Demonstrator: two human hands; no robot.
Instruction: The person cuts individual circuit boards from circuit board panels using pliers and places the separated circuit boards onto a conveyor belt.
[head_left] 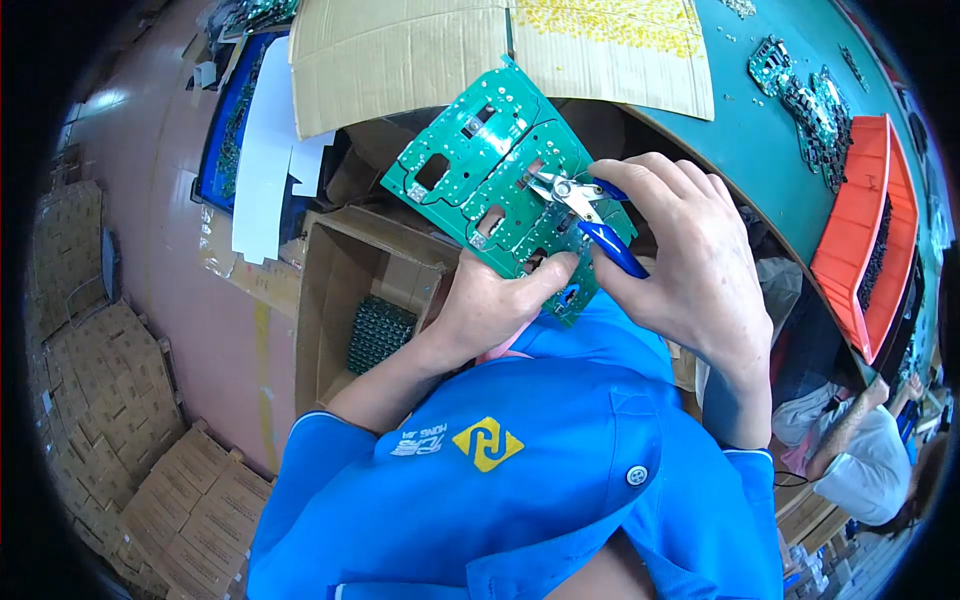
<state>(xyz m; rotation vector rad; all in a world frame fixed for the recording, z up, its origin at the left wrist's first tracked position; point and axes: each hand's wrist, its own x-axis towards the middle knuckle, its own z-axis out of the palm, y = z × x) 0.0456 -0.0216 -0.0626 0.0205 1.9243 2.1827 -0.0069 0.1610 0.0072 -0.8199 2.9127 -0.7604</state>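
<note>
A green circuit board panel (pixel 480 150) with several cut-outs is held tilted in front of my chest. My left hand (pixel 500 300) grips its lower edge, the thumb lying on top of the board. In my right hand (pixel 690 250) is a pair of cutting pliers (pixel 575 195) with blue handles. The handles are spread, and the metal jaws rest at or just over the board near a cut-out right of its middle. Whether the jaws touch the board, I cannot tell. Fingers below the board are hidden.
An open cardboard box (pixel 325 300) with stacked green boards stands at left. Flattened cardboard (pixel 420 60) lies ahead. On the green table (pixel 740 140) at right are board pieces (pixel 800 100) and a red bin (pixel 840 240). Another person (pixel 860 460) sits at far right.
</note>
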